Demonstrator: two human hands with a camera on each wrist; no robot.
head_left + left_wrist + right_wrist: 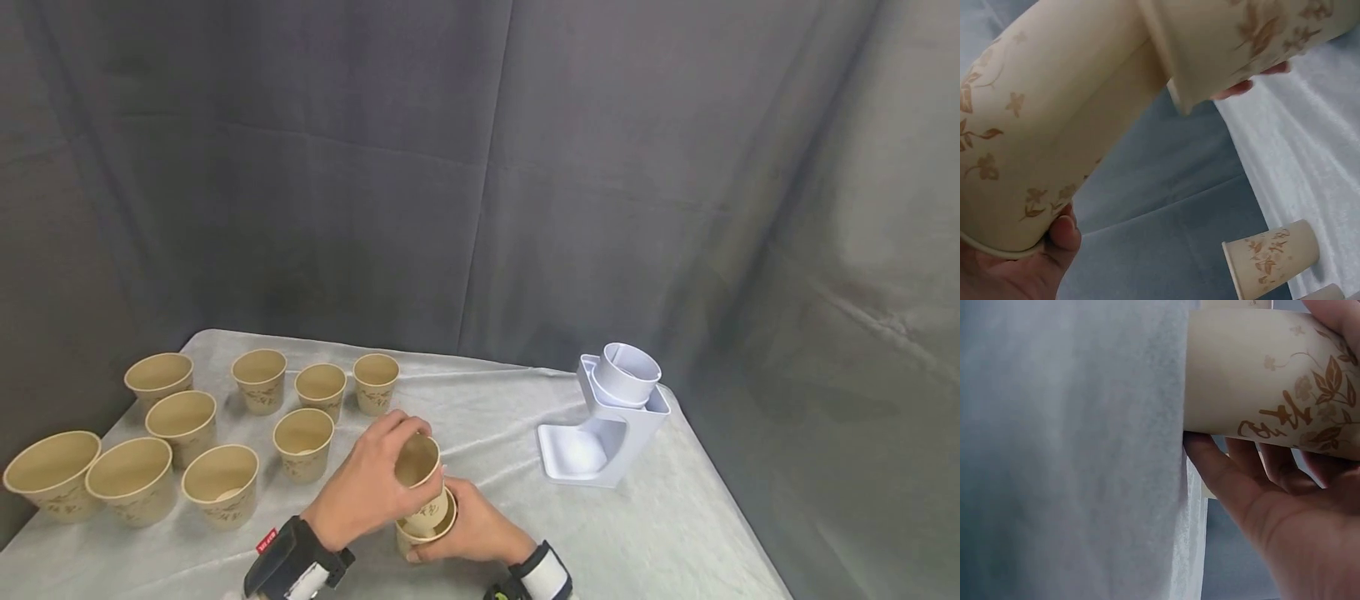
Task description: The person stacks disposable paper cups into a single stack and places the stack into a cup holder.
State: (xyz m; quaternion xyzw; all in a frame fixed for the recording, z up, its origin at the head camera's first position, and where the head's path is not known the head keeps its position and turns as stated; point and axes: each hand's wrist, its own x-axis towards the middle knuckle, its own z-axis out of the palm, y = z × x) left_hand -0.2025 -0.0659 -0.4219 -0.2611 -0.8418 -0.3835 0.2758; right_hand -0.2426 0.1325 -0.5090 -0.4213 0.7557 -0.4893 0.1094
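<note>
In the head view my left hand grips a tan paper cup near its rim. The base of that cup is tilted into the mouth of another tan paper cup, where it is hidden. My right hand holds this wider cup from the side, thumb in front. Brown leaves and lettering decorate the right-hand cup in the right wrist view, and its base is down at the white cloth. From the left wrist, the upper cup slants into the other cup.
Several tan cups stand upright across the left of the cloth-covered table, among them a large cup and a smaller cup. Farther right is a white stand with a round white holder on top. Grey curtains surround the table.
</note>
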